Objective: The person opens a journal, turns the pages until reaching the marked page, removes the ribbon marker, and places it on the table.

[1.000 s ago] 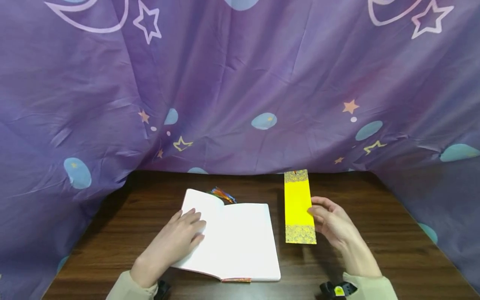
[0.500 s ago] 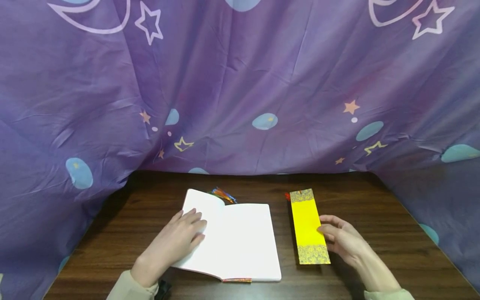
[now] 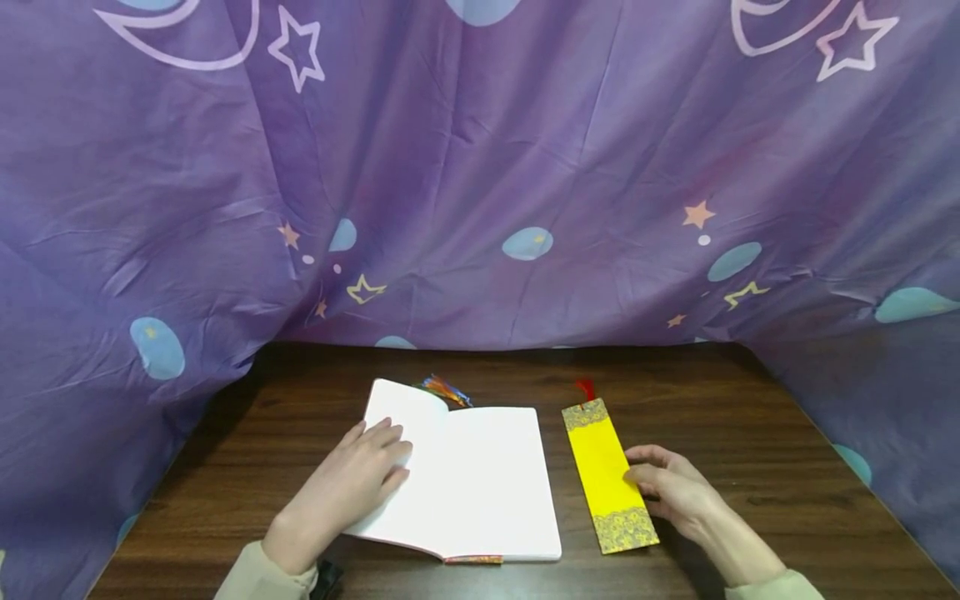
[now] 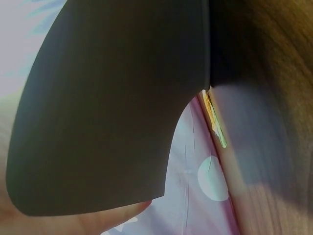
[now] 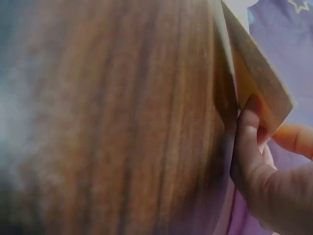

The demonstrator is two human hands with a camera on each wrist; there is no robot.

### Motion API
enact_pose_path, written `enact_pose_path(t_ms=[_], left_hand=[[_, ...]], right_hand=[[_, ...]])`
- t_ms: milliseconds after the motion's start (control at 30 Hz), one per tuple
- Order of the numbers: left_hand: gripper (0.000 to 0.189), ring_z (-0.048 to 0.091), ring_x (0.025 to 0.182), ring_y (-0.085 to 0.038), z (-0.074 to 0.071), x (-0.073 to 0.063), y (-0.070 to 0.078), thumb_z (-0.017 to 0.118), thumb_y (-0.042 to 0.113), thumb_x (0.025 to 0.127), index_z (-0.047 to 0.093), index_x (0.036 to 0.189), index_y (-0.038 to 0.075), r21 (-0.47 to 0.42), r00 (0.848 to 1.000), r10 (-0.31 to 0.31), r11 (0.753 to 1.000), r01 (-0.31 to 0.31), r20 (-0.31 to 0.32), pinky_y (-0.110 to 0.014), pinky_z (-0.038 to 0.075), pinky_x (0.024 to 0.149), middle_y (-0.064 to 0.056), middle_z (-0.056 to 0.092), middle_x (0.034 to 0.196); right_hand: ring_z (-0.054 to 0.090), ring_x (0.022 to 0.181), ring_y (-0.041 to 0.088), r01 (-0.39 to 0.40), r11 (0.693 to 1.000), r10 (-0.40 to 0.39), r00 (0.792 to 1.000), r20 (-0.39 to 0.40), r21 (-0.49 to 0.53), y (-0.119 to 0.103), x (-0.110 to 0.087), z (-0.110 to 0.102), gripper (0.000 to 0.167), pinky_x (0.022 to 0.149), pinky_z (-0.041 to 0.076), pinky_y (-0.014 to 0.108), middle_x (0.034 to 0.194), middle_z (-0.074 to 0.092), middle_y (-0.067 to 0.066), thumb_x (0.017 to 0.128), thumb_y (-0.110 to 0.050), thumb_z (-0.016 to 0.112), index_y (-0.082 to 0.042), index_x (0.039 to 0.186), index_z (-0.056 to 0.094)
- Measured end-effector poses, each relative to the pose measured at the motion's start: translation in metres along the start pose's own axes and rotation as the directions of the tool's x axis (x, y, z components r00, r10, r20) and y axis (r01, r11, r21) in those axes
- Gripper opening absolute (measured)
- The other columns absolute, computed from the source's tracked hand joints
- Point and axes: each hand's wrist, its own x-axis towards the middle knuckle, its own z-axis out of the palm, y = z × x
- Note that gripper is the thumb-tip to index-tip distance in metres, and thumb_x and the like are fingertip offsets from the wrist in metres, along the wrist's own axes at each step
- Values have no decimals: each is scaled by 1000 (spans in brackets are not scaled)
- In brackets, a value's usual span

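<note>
A book with blank white pages (image 3: 495, 483) lies open on the dark wooden table. Spread over its left page, my left hand (image 3: 345, 483) rests with relaxed fingers. The left wrist view is mostly filled by a dark, shaded sheet of the book (image 4: 98, 107), with part of the left hand (image 4: 107, 221) below it. To the right of the book, my right hand (image 3: 675, 492) pinches the right edge of a yellow bookmark (image 3: 600, 467) between thumb and fingers. A red tassel (image 3: 587, 388) extends from its far end. In the right wrist view the bookmark (image 5: 264, 73) is seen tilted, near its edge.
A multicoloured tassel (image 3: 447, 390) pokes out behind the book's far edge. The wooden table (image 3: 780, 450) reaches back to a purple curtain (image 3: 465, 192) printed with stars and moons, which also hangs along both sides.
My right hand has brought the bookmark down and nearer, turning it so its far end leans left; its red tassel now shows. The left hand has stayed on the page.
</note>
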Motion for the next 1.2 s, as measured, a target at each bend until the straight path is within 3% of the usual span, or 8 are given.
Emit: enact_pose_path(t_ms=[200, 300, 367, 467, 567, 633, 1033, 1200], left_hand=[[22, 55, 120, -40, 0, 0, -1, 70, 18, 88, 69, 106, 5, -2, 1000, 0, 1000, 0, -5, -61, 39, 103, -19, 63, 120], [22, 55, 120, -40, 0, 0, -2, 70, 18, 88, 69, 106, 5, -2, 1000, 3, 1000, -3, -14, -60, 39, 103, -18, 63, 120], [22, 55, 120, -40, 0, 0, -2, 70, 18, 88, 69, 106, 5, 0, 1000, 5, 1000, -5, -18, -60, 39, 103, -18, 63, 120], [22, 55, 120, -40, 0, 0, -2, 70, 17, 88, 69, 106, 5, -1, 1000, 5, 1000, -5, -17, -60, 39, 103, -18, 63, 120], [22, 55, 120, -40, 0, 1, -2, 70, 17, 88, 69, 106, 5, -2, 1000, 2, 1000, -2, -15, -60, 39, 103, -18, 63, 120], [22, 55, 120, -40, 0, 0, -2, 70, 17, 88, 69, 106, 5, -8, 1000, -4, 1000, 4, -9, -60, 39, 103, -18, 63, 120], [25, 54, 122, -38, 1, 0, -2, 70, 19, 89, 70, 111, 5, -22, 998, -51, 998, 52, 35, -59, 36, 106, -18, 62, 123], [26, 54, 122, -38, 2, 1, -1, 70, 19, 89, 70, 111, 5, -18, 998, -51, 998, 52, 44, -59, 37, 106, -18, 62, 123]], right_hand=[[61, 79, 24, -15, 987, -1, 995, -103, -158, -1, 2, 7, 45, 66, 57, 39, 96, 59, 16, 84, 1, 60, 10, 125, 43], [60, 73, 22, 9, 944, -58, 989, -139, -330, -4, 3, 10, 38, 60, 57, 38, 87, 59, 13, 81, 2, 63, 9, 116, 50], [59, 67, 21, 39, 888, -118, 983, -144, -459, -6, 3, 11, 33, 56, 56, 36, 83, 57, 10, 78, 2, 66, 7, 109, 54], [55, 62, 18, 78, 762, -213, 968, -135, -643, -9, 4, 11, 27, 51, 51, 32, 76, 57, 6, 74, -1, 71, 2, 98, 59], [54, 62, 17, 99, 648, -279, 954, -114, -755, -13, 5, 12, 23, 51, 47, 30, 73, 57, 3, 72, -5, 73, -2, 90, 59], [53, 63, 17, 104, 600, -303, 947, -105, -793, -14, 5, 12, 22, 52, 44, 29, 72, 57, 2, 72, -8, 73, -4, 87, 58], [52, 50, 17, 108, 554, -312, 946, -86, -826, -11, 7, 19, 20, 44, 43, 30, 66, 52, 3, 74, -9, 72, -9, 82, 53], [51, 60, 22, 96, 504, -296, 953, -67, -858, -16, 6, 19, 21, 48, 39, 33, 70, 52, 4, 78, -16, 72, -9, 86, 54]])
